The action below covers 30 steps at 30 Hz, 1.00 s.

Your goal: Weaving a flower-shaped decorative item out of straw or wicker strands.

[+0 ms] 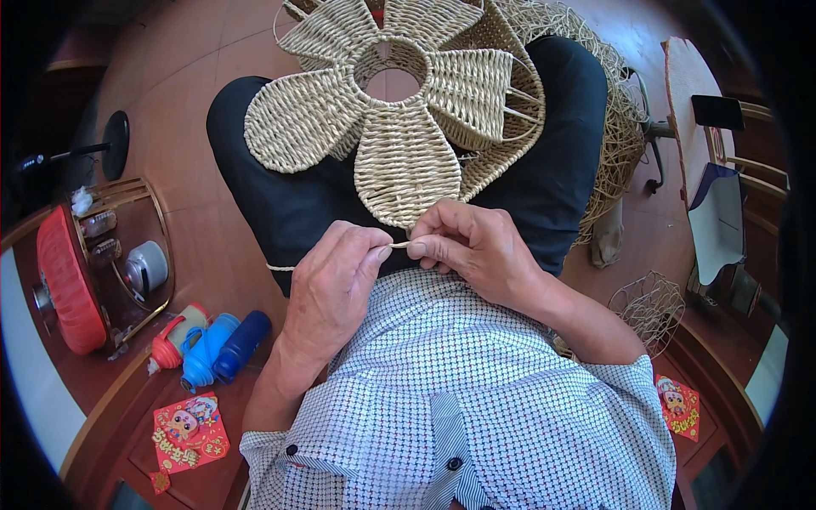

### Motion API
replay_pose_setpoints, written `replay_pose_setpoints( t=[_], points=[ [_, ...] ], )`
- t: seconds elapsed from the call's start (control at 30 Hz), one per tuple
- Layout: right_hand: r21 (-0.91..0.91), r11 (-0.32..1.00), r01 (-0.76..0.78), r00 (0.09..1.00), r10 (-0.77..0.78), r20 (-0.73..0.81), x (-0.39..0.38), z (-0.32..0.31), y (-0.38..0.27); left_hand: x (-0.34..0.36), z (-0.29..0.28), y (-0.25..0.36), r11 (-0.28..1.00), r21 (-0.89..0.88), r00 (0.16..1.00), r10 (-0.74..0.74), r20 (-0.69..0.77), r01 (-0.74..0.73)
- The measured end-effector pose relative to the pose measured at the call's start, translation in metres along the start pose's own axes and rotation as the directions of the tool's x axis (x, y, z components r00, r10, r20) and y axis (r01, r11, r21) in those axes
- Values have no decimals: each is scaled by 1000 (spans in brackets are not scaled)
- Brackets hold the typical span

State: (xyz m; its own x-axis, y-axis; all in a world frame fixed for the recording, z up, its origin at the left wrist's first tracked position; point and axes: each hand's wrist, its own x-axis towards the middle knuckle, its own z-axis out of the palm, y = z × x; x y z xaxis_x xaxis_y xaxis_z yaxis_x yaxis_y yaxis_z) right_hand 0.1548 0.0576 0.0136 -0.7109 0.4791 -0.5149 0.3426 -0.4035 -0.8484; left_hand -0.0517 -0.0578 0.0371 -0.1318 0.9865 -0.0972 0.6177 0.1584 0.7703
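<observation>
On my lap lies a flower-shaped piece woven from straw-coloured cord, the woven flower (408, 161), with a round hole at its centre and broad petals around it. My left hand (336, 268) pinches a thin twisted straw cord (399, 245) between thumb and forefinger. Just to its right, my right hand (472, 246) pinches the same cord, close below the tip of the nearest petal. A short stretch of cord shows between the two pinches, and a loose end sticks out left of my left hand. Bare cords span a gap beside the right petal.
A large heap of loose straw cord (625, 127) lies to the right, with a wire-like tangle (650, 310) nearer me. At left are a red lidded basin (68, 280), a rack with jars, and several bottles, among them a dark blue bottle (244, 344). A fan-like stand (116, 146) is behind.
</observation>
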Motion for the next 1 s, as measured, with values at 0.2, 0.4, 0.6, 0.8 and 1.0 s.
replay_pose_setpoints(
  t=[0.2,0.4,0.6,0.8,1.0],
  points=[
    [-172,972,161,984,-172,-49,-7,0,3,0,3,3,999,12,999,-44,5,44],
    [-235,880,412,906,-424,-1,-8,-8,18,2,-2,-2,917,-145,910,-328,253,371],
    [-357,790,498,856,-515,54,-10,-13,23,-2,5,-16,648,-574,862,-317,395,501],
    [-338,829,446,875,-483,-30,-13,-13,24,-1,5,-11,625,-583,853,-332,402,518],
    [-52,991,121,978,-128,-165,-14,-12,28,5,0,-5,609,-564,824,-322,466,557]
  ],
)
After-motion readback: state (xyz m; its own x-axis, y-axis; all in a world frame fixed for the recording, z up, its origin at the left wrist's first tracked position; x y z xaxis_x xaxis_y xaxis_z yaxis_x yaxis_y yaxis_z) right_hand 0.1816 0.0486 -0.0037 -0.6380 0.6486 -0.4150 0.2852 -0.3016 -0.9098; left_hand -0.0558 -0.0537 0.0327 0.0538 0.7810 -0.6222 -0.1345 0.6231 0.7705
